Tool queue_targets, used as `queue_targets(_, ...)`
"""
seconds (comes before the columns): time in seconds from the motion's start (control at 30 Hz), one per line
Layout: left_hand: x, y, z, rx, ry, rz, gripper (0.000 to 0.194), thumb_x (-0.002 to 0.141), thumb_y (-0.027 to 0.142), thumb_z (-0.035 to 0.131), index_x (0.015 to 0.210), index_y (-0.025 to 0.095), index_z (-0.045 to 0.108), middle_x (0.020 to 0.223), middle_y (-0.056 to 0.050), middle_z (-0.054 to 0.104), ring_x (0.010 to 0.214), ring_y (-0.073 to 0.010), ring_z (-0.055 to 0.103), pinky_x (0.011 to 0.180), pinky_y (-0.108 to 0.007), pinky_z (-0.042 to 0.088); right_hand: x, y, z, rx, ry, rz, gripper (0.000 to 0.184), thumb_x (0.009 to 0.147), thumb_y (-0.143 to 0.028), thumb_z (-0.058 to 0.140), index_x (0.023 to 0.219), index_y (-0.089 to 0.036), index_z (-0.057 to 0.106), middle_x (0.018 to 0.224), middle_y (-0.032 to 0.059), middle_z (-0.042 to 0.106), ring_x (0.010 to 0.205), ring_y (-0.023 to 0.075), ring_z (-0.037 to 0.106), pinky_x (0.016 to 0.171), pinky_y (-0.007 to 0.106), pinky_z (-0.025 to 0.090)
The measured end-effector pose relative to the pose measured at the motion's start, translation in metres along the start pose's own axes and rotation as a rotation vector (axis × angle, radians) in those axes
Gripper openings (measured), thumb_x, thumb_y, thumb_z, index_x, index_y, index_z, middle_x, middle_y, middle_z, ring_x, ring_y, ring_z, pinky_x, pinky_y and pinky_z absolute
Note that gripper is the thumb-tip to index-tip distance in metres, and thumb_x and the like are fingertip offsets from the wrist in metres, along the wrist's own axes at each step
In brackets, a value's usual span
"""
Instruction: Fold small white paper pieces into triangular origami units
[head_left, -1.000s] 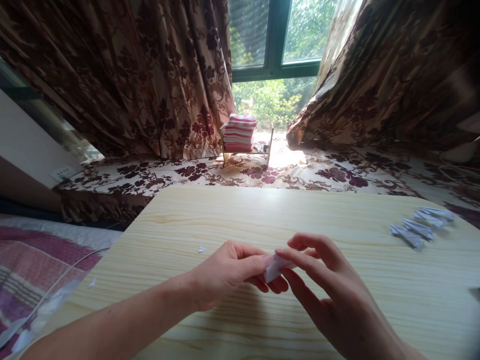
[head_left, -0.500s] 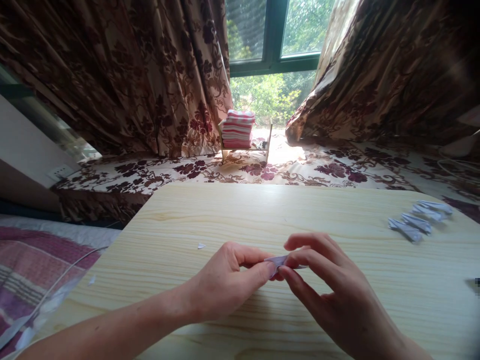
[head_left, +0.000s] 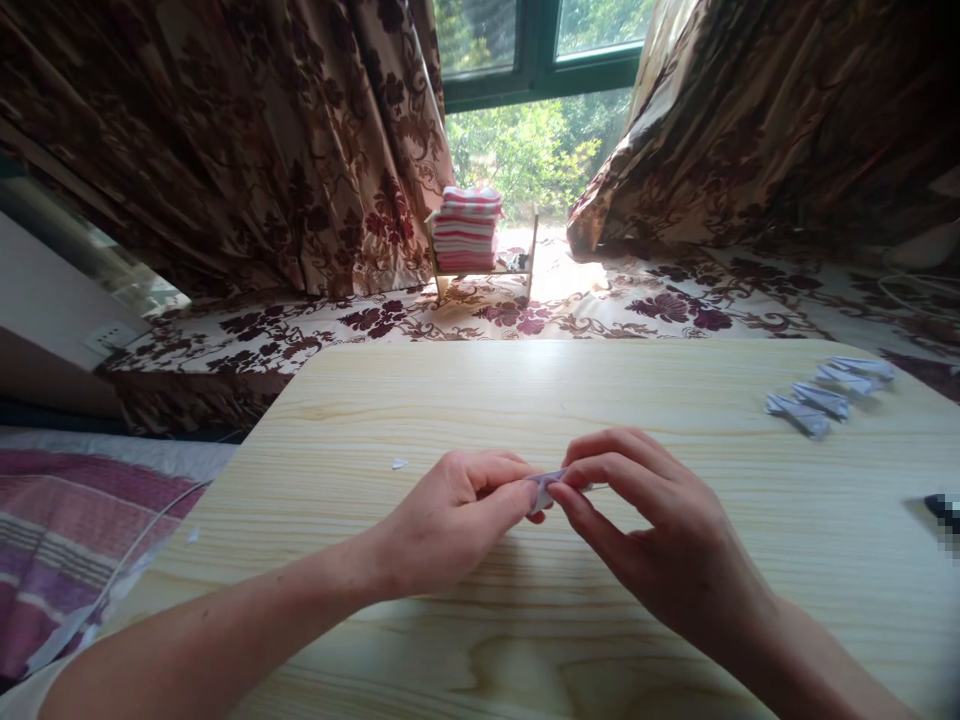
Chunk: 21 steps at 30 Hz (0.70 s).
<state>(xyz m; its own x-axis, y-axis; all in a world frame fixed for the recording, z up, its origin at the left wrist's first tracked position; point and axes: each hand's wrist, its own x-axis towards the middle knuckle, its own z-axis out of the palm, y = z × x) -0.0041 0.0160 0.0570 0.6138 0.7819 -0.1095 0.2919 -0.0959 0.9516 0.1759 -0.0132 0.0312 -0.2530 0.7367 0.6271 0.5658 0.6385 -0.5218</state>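
Paper (head_left: 543, 497), seemingly folded, pinched between both hands (head_left: 448, 522) (head_left: 661, 512)

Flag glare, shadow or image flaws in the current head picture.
Head view: sunlight washes out part of the floral fabric-covered ledge and glares on the pale wood-grain table; head view: soft shadow below the bare left hand; head view: dark object at right edge looks pixelated.
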Motion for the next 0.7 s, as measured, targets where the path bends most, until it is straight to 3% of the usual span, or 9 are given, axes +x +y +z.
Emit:
queue_targets(0.27, -0.0062, 0.0027, -0.0008, 0.106, -0.02, 0.083, 0.023, 0.089, 0.021, 0.05, 0.084, 0.012, 0.07, 0.087, -0.005, 0.065, 0.081, -0.015, 0.057, 0.074, -0.025, 0.043, 0.001, -0.0023, -0.0002, -0.031, 0.015, -0.034, 0.012, 0.083, -0.009, 0.059, 0.078, -0.019, 0.059, 0.078, 0.004, 0.062, 0.073, 0.0154, 0.056, 0.063, 0.03, 0.048)
queue_targets(0.5, -0.0032, -0.0005, 0.0003, 0.109, 0.022, 0.112, 0.029, 0.091, 0.023, 0.046, 0.08, 0.012, 0.071, 0.085, -0.006, 0.067, 0.079, -0.015, 0.059, 0.072, -0.025, 0.045, 0.0013, -0.0025, -0.0014, -0.008, 0.013, -0.043, 0.012, 0.084, -0.011, 0.059, 0.078, -0.021, 0.059, 0.079, 0.0039, 0.063, 0.074, 0.0158, 0.058, 0.063, 0.03, 0.049)
queue_targets(0.7, -0.0055, -0.0001, 0.0052, 0.223, 0.161, 0.217, 0.025, 0.088, 0.016, 0.049, 0.08, 0.011, 0.072, 0.079, -0.006, 0.067, 0.074, -0.014, 0.061, 0.069, -0.023, 0.046, 0.0016, -0.0032, -0.0021, 0.031, 0.005, 0.021, 0.01, 0.083, -0.012, 0.06, 0.077, -0.02, 0.058, 0.08, 0.0034, 0.062, 0.075, 0.0157, 0.06, 0.063, 0.029, 0.049)
